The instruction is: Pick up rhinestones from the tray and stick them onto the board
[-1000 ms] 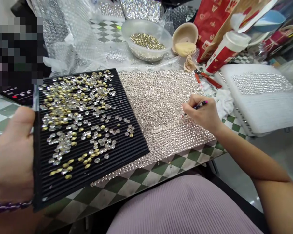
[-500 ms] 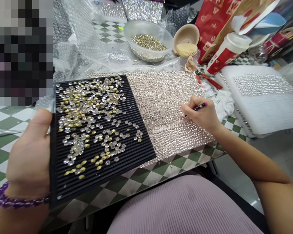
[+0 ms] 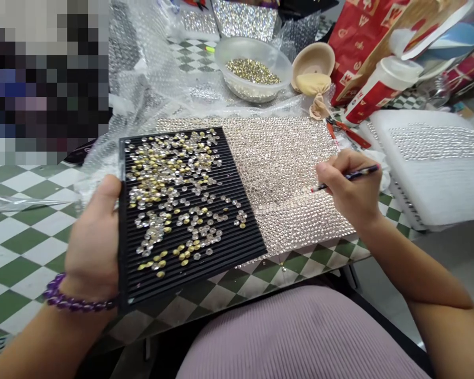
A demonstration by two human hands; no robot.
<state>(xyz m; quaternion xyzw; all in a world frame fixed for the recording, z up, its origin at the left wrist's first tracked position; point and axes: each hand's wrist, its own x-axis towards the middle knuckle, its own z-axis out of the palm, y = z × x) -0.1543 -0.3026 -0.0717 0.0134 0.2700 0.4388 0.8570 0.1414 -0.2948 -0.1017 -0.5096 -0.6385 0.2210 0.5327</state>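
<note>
My left hand (image 3: 92,242) grips the left edge of a black ridged tray (image 3: 225,252), thumb at its rim and the other fingers hidden beneath. Loose clear and gold-backed rhinestones (image 3: 154,179) are scattered over the tray's grooves. The tray overlaps the left part of a sheet covered in rows of rhinestones (image 3: 280,152). Above that sheet, my right hand (image 3: 353,189) is closed around a thin dark pencil-like stick (image 3: 363,172). Its reddish tip points left, close to a paler band across the sheet; whether it touches a stone I cannot tell.
Behind the sheet stand a translucent bowl (image 3: 221,68) of gold rhinestones, a beige bowl (image 3: 326,55) with a tied pouch (image 3: 314,84), and a red-and-white cup (image 3: 365,100). Orange-handled pliers (image 3: 351,134) lie by the sheet's far right corner. White foam-wrapped stacks (image 3: 446,184) sit at right.
My right hand has lifted and shifted right a little, showing more of the stick. The tray in my left hand appears further right, as the whole view has shifted.
</note>
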